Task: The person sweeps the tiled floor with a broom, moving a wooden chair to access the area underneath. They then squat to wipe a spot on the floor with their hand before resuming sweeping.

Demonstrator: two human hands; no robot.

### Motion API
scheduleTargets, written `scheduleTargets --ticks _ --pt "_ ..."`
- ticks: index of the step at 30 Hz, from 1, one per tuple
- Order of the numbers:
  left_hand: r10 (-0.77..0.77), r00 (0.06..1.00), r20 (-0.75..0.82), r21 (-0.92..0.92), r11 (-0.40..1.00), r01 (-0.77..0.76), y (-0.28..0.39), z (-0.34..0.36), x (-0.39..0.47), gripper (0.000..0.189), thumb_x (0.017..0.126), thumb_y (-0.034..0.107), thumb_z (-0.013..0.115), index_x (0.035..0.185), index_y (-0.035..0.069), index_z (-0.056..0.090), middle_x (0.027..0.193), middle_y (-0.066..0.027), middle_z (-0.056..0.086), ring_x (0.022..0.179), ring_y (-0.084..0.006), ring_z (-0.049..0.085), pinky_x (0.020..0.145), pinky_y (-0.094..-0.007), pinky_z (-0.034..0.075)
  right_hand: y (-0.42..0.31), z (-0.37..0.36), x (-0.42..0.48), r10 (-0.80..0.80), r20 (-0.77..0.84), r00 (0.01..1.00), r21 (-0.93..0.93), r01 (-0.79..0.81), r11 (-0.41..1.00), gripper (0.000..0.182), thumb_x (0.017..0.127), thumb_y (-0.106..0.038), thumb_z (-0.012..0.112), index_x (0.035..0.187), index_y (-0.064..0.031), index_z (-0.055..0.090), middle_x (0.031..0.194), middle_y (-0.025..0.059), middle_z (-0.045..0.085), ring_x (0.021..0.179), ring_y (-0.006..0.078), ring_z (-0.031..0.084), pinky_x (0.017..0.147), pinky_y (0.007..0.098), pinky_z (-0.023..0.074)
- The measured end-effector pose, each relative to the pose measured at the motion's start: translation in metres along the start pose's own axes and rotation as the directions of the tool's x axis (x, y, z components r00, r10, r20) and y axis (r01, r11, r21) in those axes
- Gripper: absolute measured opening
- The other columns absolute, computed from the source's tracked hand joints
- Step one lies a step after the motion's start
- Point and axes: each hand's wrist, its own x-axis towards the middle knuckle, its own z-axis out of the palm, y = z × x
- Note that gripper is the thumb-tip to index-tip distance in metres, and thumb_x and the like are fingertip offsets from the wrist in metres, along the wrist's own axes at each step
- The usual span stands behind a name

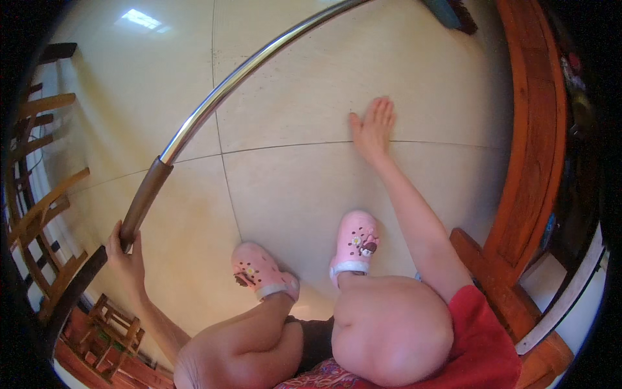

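At the left, my left hand [127,257] is closed around the dark sleeve of a long metal pole [214,97], which runs up and right to the top edge. The pole looks bent by the lens. The pole's far end lies near or beyond the top edge. My right hand [374,129] lies palm down on the tiled floor [291,194], fingers slightly apart, with nothing in it. Below the hands are my knees and two pink clogs [356,240] with charms. At the top right, a bluish object with dark bristles [466,22], perhaps a broom head, is partly cut off.
A reddish wooden furniture frame [529,146] runs down the right side. Wooden chairs or racks [43,214] stand along the left. A small wooden stool [114,326] is at the lower left. Light reflects off the floor at the upper left.
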Motion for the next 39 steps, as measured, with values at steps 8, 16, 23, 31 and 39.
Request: scheduleTargets --ticks 8,16,23,31,39 --pt "-0.020 1.000 0.012 0.026 0.999 0.019 -0.006 0.007 0.000 0.037 0.075 0.013 0.062 0.109 0.003 0.051 0.099 -0.0145 0.053 0.089 -0.0258 0.052 0.074 -0.0338 0.044 -0.048 -0.010 -0.012 -0.352 0.108 0.930 0.200 0.327 0.924 0.070 0.084 -0.040 0.037 0.128 0.0082 0.012 0.136 0.0238 0.006 0.127 0.0343 0.004 0.102 0.0435 0.0027" --pt "0.016 0.998 0.058 0.041 0.999 -0.018 0.007 -0.006 0.002 0.037 0.075 0.014 0.062 0.109 0.003 0.050 0.100 -0.0146 0.053 0.090 -0.0257 0.052 0.073 -0.0337 0.044 0.022 -0.015 0.042 0.027 -0.120 0.992 0.138 -0.010 0.990 0.067 0.084 -0.036 0.038 0.127 0.0095 0.013 0.135 0.0247 0.010 0.126 0.0347 0.007 0.103 0.0423 0.0053" --pt "-0.078 0.995 0.058 0.030 0.997 0.076 -0.001 0.002 0.001 0.039 0.075 0.016 0.062 0.110 0.004 0.050 0.101 -0.0147 0.052 0.090 -0.0253 0.053 0.073 -0.0340 0.044 -0.003 -0.004 0.024 -0.204 -0.004 0.979 -0.015 0.204 0.979 0.071 0.084 -0.043 0.036 0.127 0.0090 0.014 0.134 0.0245 0.011 0.126 0.0347 0.007 0.103 0.0423 0.0062" --pt "-0.052 0.997 0.053 0.056 0.997 0.049 -0.006 0.002 0.000 0.038 0.076 0.016 0.062 0.110 0.004 0.050 0.101 -0.0146 0.052 0.089 -0.0248 0.053 0.072 -0.0338 0.044 -0.018 -0.022 -0.009 -0.417 0.011 0.909 0.189 0.407 0.894 0.065 0.084 -0.037 0.039 0.128 0.0049 0.016 0.135 0.0220 0.011 0.127 0.0314 0.006 0.103 0.0424 0.0054" --pt "0.007 0.999 0.035 0.042 0.999 -0.009 -0.002 0.003 0.000 0.037 0.076 0.016 0.062 0.109 0.003 0.050 0.100 -0.0139 0.053 0.088 -0.0245 0.054 0.070 -0.0340 0.046 0.061 -0.004 -0.091 0.338 -0.043 0.940 0.131 -0.330 0.935 0.069 0.084 -0.034 0.038 0.127 0.0102 0.009 0.134 0.0270 0.006 0.127 0.0358 0.001 0.102 0.0445 -0.0012"
